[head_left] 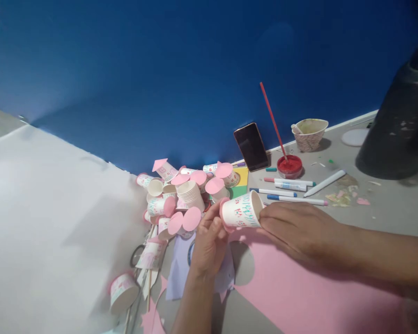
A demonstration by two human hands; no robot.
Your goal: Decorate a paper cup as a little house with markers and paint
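Observation:
A small white paper cup (242,211) with pink and green marks lies on its side between my hands, its pink-capped bottom toward the left. My left hand (209,243) has its fingers closed against that pink bottom end. My right hand (299,229) grips the cup's open rim from the right. Under both hands lies a pink paper sheet (299,287) with a round hole cut in it. Just left of the cup sits a pile of similar cups (181,195), several capped with pink paper discs.
A large white sheet (48,218) covers the left. Scissors (138,254) and a lone cup (123,291) lie below the pile. Behind are a phone (251,146) leaning on the blue wall, a red paint pot (290,166) with brush, markers (292,185), a paper bowl (309,133) and a dark object (400,125).

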